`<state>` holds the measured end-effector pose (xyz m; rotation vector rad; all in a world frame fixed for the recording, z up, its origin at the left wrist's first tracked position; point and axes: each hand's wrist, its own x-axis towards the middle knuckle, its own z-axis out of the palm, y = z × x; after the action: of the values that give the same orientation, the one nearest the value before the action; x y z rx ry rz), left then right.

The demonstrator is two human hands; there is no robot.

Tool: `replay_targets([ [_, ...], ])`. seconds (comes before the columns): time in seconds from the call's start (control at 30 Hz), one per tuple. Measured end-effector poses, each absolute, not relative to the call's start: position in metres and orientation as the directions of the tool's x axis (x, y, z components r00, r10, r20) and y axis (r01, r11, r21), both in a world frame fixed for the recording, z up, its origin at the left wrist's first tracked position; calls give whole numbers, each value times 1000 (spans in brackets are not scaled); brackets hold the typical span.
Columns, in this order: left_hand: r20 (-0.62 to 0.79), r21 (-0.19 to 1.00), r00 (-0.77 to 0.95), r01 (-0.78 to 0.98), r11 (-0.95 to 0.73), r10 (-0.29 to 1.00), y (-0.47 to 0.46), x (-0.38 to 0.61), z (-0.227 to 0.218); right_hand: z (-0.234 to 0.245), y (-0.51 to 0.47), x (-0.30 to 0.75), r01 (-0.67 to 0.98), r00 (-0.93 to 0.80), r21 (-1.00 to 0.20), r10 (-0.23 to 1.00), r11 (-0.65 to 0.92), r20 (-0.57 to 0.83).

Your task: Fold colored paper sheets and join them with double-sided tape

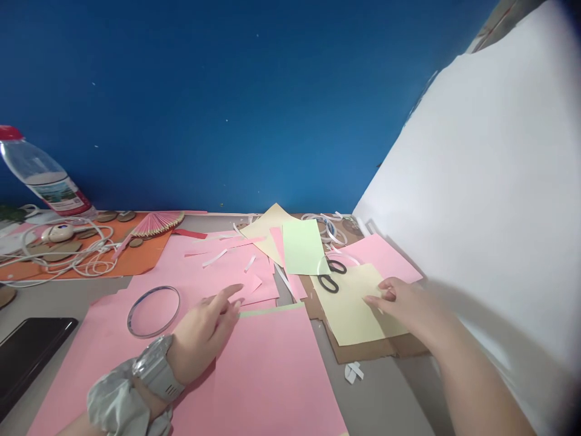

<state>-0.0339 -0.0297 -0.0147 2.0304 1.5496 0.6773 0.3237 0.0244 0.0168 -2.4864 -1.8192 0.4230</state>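
My left hand (206, 327), with a watch and a grey scrunchie at the wrist, lies low over the pink paper (272, 363). Its index finger and thumb reach forward, nothing between them, near a small pink scrap (251, 283). Over the right part of a pale yellow sheet (349, 309), my right hand (399, 303) has its fingertips drawn together; whatever they pinch is too small to make out. Black-handled scissors (333, 275) lie at the yellow sheet's upper left, blades hidden. A light green sheet (302, 247) is just behind them.
Left of the pink paper are a phone (31, 351), a pink folded fan (157, 224), white cable (97, 257) and a tilted bottle (49, 181). A clear ring (153, 311) sits on the pink paper. Cardboard (385, 348) lies beneath the yellow sheet; a white panel (490, 169) rises right.
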Motion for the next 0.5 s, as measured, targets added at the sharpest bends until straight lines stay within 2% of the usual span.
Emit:
replay_targets([
  [0.1,208,589,167,765,-260,964,-28,-38,-23,13,26,315,947,286,-130,955,-294,-75],
  [0.17,279,560,98,791,-245,955,-26,-42,-28,10,29,315,944,315,-89,948,-318,-45],
  [0.23,298,539,89,806,-244,950,-24,-44,-30,6,33,319,940,337,-38,941,-338,-44],
  [0.33,275,514,172,805,-296,946,-25,-42,-29,1,36,326,949,311,45,950,-312,23],
  [0.4,285,486,212,809,-331,935,-27,-38,-26,-2,36,328,956,290,33,957,-290,12],
  [0.5,310,392,252,845,-364,917,-29,-32,-18,-2,34,325,955,289,-75,957,-288,-4],
])
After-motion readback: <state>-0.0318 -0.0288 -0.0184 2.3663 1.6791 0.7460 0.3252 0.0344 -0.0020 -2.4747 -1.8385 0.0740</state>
